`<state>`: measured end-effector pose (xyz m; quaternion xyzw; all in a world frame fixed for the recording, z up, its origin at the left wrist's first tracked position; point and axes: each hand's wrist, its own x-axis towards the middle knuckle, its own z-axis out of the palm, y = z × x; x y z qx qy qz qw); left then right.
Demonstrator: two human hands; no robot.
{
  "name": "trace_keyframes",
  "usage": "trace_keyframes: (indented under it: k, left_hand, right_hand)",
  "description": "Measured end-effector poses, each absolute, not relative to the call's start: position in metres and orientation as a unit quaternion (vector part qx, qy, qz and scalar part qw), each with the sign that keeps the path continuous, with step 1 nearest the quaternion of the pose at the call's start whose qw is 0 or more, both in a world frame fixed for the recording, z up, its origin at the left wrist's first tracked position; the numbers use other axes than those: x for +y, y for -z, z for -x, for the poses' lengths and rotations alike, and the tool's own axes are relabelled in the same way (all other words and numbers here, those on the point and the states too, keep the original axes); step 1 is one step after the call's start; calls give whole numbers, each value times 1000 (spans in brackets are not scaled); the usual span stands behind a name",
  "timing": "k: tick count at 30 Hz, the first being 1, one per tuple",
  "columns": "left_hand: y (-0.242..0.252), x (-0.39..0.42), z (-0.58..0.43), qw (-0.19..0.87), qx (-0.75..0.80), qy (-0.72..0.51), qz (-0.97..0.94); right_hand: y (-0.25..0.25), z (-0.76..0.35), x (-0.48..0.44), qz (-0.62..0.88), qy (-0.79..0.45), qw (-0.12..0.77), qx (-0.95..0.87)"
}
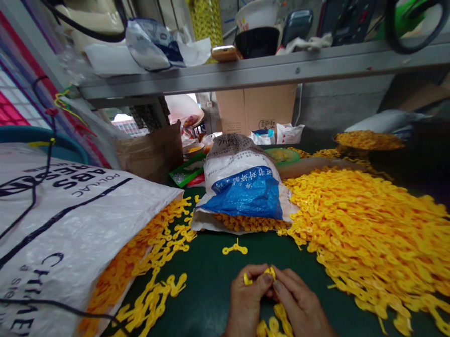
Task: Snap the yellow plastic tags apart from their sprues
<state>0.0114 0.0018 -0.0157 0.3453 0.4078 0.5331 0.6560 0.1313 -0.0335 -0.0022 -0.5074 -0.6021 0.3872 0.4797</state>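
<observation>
My left hand [250,298] and my right hand [302,303] meet low in the middle, over the dark green table. Between their closed fingertips is a small yellow plastic piece [270,272], gripped from both sides. Another yellow end pokes out over the left fingers; I cannot tell whether it belongs to the same piece. Under and between my wrists lies a small group of yellow plastic pieces [274,332]. Just beyond my hands, a single yellow piece [235,247] with ringed ends rests on the table, touched by neither hand.
A large heap of yellow pieces [378,221] covers the right side. At left, a white printed sack [80,211] spills more, with a black cable across it. A white and blue bag [244,187] stands ahead. Above runs a grey metal shelf beam [257,72].
</observation>
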Motion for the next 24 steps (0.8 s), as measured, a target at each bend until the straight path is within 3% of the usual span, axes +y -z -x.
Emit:
trace_keyframes:
  k: [9,12,16,20,24]
  left_hand:
    - [8,-1,-10,619,440,-535,-371]
    - [13,4,-9,649,420,-518,-365]
    - [15,12,-11,710,405,-512,-262]
    - [6,16,-7,771,379,-484,-165]
    - [5,16,0,783,388,-455,-170]
  right_hand:
    - [14,-133,-31,487,-258,464,-693]
    - [1,-141,-24,512,-323,436,-666]
    - [-8,-151,-16,539,-489,463,-505]
    - [-10,-150,-19,450,-654,495,-353]
    - [-13,-146,-23,396,-706,512,-287]
